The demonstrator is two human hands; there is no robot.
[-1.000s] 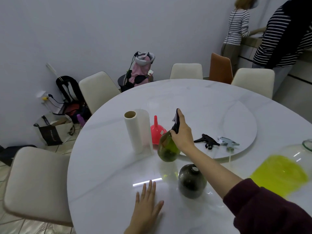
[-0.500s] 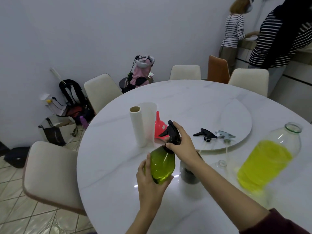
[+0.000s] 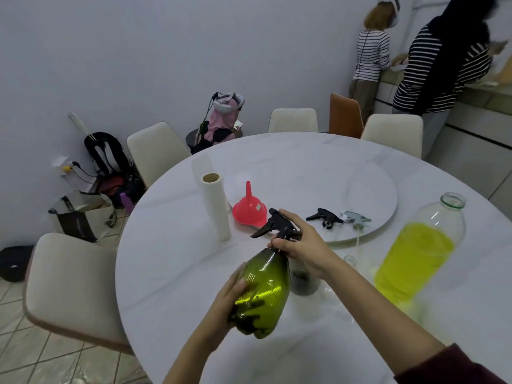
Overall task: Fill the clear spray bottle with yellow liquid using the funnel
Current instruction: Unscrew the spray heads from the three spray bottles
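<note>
On the round white tabletop [image 3: 171, 267], right, stands a jar [image 3: 421, 250] half full of yellow liquid; our left hand [image 3: 232, 297] grips the green bottle [image 3: 263, 289], right hand [image 3: 302, 245] clamps its sprayer [image 3: 277, 221].

Round table [image 3: 171, 273], things spread about a held spray bottle [image 3: 263, 289].
From the bottle: paper roll [image 3: 216, 206] at eleven o'clock, funnel [image 3: 249, 209] at twelve, two loose spray heads [image 3: 324, 217] at one on the turntable [image 3: 360, 189], big liquid bottle [image 3: 415, 256] at three.
</note>
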